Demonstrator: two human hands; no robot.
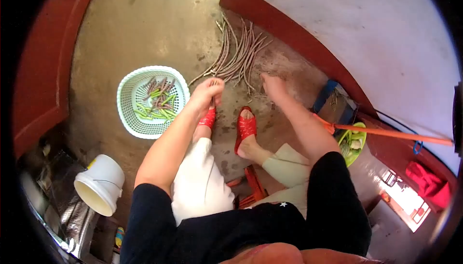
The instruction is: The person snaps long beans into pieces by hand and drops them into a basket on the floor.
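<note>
Beans lie nr L hand & R hand, grips unclear

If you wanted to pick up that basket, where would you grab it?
Probably by the basket's rim, from above, on the side nearest the left grip: it stands upright, its edge runs all round, and the bean pieces lie below.

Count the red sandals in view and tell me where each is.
2. One red sandal is on the left foot, its front partly hidden by the left hand; the other red sandal is on the right foot. More could be hidden.
</note>
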